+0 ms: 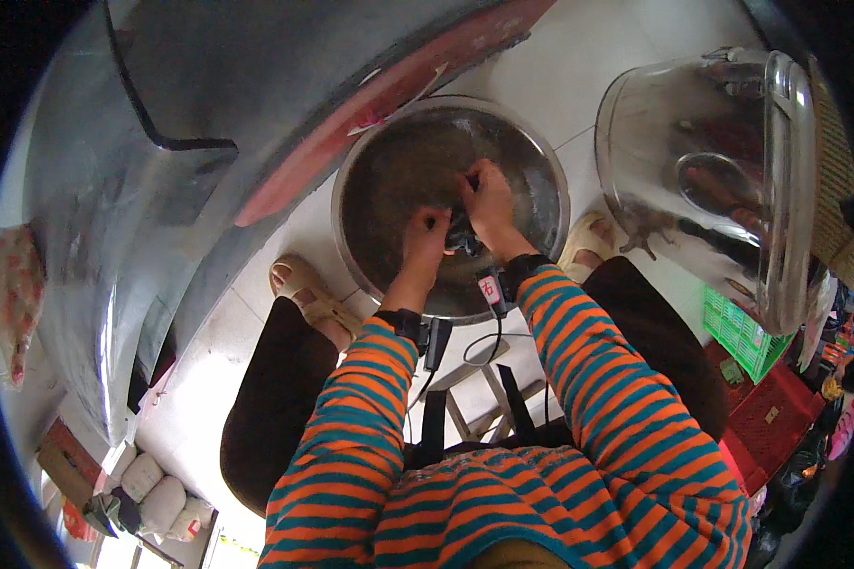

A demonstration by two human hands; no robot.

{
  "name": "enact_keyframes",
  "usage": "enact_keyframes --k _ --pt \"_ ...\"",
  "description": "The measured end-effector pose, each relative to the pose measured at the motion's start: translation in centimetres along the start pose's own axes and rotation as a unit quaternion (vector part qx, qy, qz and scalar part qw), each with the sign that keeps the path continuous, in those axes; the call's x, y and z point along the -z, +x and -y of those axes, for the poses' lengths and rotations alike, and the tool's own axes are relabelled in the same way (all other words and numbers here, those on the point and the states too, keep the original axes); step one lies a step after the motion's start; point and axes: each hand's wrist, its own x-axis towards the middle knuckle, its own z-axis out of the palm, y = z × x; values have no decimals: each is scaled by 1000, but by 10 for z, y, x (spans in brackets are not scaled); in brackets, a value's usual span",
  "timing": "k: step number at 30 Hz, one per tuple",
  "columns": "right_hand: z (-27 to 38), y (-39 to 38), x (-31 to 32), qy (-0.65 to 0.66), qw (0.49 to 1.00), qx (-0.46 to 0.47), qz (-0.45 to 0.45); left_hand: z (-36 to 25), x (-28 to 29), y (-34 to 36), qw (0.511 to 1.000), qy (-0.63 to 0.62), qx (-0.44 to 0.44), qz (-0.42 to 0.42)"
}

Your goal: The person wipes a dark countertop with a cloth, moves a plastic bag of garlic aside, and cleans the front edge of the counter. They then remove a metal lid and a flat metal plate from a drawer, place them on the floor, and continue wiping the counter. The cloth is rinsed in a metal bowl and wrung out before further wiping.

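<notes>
Hands counted: two, both low over one round, dark-bottomed metal basin (389, 166). Right hand (490, 201): fingers closed in a pinch on the upper end of one small, dark, glossy, limp piece (461, 235), which hangs between the two hands, inside the basin's outline. Left hand (427, 235): fingers curled closed just beside the piece's left edge; cannot tell whether anything is inside the curl. Behind the grip, two black wrist straps (403, 324), one per arm, at the cuffs of two orange-and-teal striped sleeves (356, 417). Either side of the basin, nearer the body than the grip: two beige open sandals (292, 273). Well right of the grip: one large, shiny, silver-grey drum-shaped vessel (674, 133); nearer the body from it, one green plastic basket (742, 327) and one red plastic crate (778, 417).
</notes>
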Motion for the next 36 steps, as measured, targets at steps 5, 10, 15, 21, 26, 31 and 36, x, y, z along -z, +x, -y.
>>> enact_keyframes --k 5,10,15,21,26,31,36 --pt "-32 -24 -28 -120 973 -192 -40 19 -2 -4 994 -25 35 -102" --pt "-6 -46 -63 392 857 -251 222 17 13 10 906 -371 203 11" --pt "44 -46 -39 246 951 -77 172 -3 26 15 922 -357 145 -32" --pt "44 -34 -32 92 988 41 119 -6 15 18 960 -265 90 -22" --pt "-6 5 -9 -30 990 -33 137 10 9 11 999 -41 -5 -7" --pt "-51 -13 -22 -81 993 -74 -37 17 3 0 993 -82 54 -63" --pt "-19 -52 -77 375 865 -253 217 1 3 7 939 -269 208 -60"
